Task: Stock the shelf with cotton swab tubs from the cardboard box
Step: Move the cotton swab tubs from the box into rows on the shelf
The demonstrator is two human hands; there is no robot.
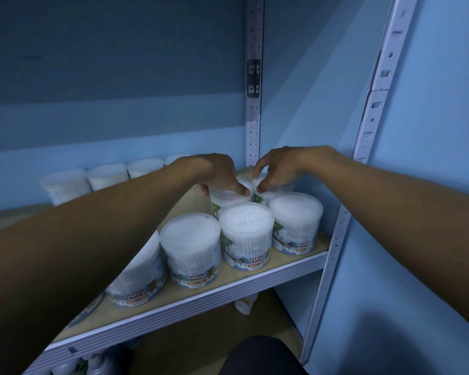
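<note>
Four cotton bud tubs (245,236) line the shelf's (228,289) front edge, four more along its back edge. The left hand (217,174) grips a tub (225,198) by the lid; the right hand (276,169) pinches a neighbouring tub (274,192) near the rear right corner. Blue walls (431,185), perforated white uprights (254,104).

We see blue wall (119,77), darker band across top; white perforated upright (254,90) against it; second upright (374,104) right of first; dim light.
</note>
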